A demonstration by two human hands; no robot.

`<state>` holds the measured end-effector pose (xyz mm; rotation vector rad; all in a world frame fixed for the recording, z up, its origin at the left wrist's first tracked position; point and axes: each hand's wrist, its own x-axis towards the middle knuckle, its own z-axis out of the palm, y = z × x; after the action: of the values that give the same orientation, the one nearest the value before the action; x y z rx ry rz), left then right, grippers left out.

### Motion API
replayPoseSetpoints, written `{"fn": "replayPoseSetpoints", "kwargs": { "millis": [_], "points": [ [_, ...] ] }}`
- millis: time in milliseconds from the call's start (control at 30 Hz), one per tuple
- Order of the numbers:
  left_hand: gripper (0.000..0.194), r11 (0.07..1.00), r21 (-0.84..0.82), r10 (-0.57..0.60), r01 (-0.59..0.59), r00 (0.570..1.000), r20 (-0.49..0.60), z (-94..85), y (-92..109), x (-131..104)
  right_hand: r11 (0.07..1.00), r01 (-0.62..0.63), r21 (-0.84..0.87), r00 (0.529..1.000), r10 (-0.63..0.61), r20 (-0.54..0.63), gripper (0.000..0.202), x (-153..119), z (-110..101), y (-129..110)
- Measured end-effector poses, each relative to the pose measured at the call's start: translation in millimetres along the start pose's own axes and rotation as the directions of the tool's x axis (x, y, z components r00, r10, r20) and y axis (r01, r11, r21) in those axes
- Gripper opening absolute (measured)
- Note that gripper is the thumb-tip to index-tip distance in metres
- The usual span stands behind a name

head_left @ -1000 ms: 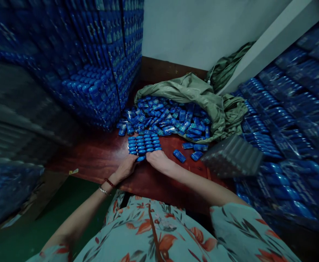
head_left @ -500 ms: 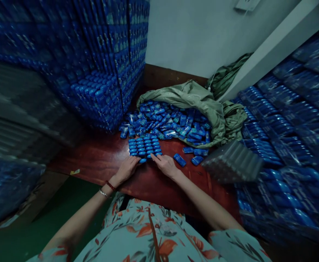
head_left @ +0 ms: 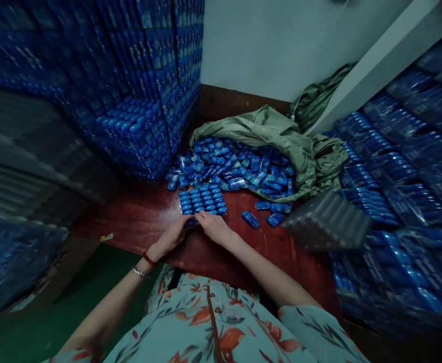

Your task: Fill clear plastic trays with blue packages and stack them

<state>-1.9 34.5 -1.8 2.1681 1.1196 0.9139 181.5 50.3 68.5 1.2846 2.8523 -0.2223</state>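
On the red bench (head_left: 239, 262), rows of blue packs (head_left: 202, 200)
At their near edge the left hand (head_left: 174, 233) and right hand (head_left: 216, 230) nearly meet, fingers curled; whether they grip anything, I cannot tell. Behind, loose packs (head_left: 236, 169) spread from a green sack (head_left: 269, 127).

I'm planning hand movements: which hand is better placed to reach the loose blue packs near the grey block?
Probably the right hand: it is nearer the loose packs, which lie on its side of the table; the left hand is farther off.
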Motion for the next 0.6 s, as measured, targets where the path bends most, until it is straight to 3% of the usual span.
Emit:
{"fn": "replayPoseSetpoints", "kwargs": {
  "millis": [167,233,300,367,433,500,600],
  "points": [
    [0.022,0.981,-0.174,-0.116,0.081,0.973,-0.201,4.2,2.1,-5.3,0.999,-0.039,0.024,0.999,0.038,0.028,0.027,3.8,2.1,-5.2],
    [0.017,0.959,-0.251,-0.219,0.135,0.912,-0.347,0.2,10.3,-3.1,0.998,-0.055,0.026,0.997,0.054,0.047,0.029,2.8,1.8,-7.0],
    [0.018,0.939,-0.304,-0.302,0.162,0.813,-0.499,-10.8,19.9,0.3,0.997,-0.071,0.023,0.996,0.07,0.063,0.031,2.1,1.5,-7.7],
    [0.022,0.939,-0.299,-0.317,0.17,0.765,-0.561,-24.6,27.4,2.7,0.997,-0.072,0.027,0.996,0.071,0.062,0.032,1.0,2.9,-6.9],
    [0.024,0.948,-0.249,-0.303,0.196,0.791,-0.532,-33.9,30.7,1.9,0.997,-0.061,0.056,0.998,0.06,0.018,0.032,-2.2,7.5,-4.9],
    [0.028,0.949,-0.21,-0.306,0.236,0.853,-0.423,-33.6,30.2,-2.0,0.986,-0.051,0.159,0.994,0.066,-0.087,0.029,-8.5,15.2,-2.5],
    [0.032,0.929,-0.235,-0.34,0.288,0.912,-0.229,-18.5,27.1,-9.2,0.886,-0.088,0.456,0.917,0.25,-0.31,0.028,-22.1,27.9,-1.0]
  ]
}}
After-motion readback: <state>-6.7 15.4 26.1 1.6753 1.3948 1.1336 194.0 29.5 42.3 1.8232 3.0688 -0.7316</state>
